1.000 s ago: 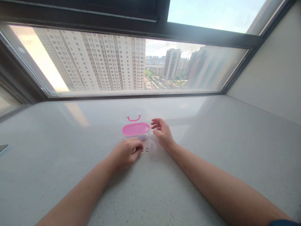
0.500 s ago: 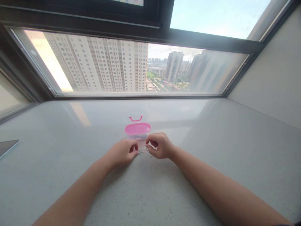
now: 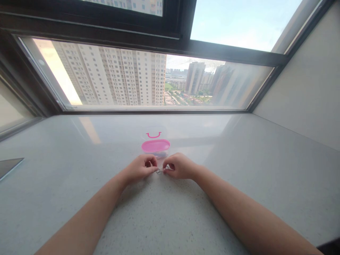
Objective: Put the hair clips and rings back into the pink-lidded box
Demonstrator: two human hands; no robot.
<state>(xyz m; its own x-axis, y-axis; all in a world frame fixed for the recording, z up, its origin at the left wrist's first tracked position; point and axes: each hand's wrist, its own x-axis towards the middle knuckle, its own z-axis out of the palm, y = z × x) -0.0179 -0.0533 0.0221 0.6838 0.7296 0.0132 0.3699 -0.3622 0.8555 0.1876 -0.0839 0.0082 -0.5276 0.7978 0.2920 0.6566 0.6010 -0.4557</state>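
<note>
My left hand (image 3: 141,168) and my right hand (image 3: 178,165) rest close together on a pale speckled stone sill (image 3: 170,212). Both are closed in a pinch. Their fingertips meet at a tiny dark ring (image 3: 158,171) lying between them. I cannot tell which hand actually grips it. Just beyond the hands stands a small clear tub with a pink lid (image 3: 156,145). Behind it lies a clear piece with a pink handle (image 3: 153,135).
A wide window with a dark frame (image 3: 186,42) runs along the far side of the sill, with tower blocks outside. A white wall (image 3: 305,88) closes the right side. A flat dark object (image 3: 9,165) lies at the left edge.
My right hand came down from beside the pink tub and closed into a pinch next to my left hand at the small ring. The view has tilted up slightly.
</note>
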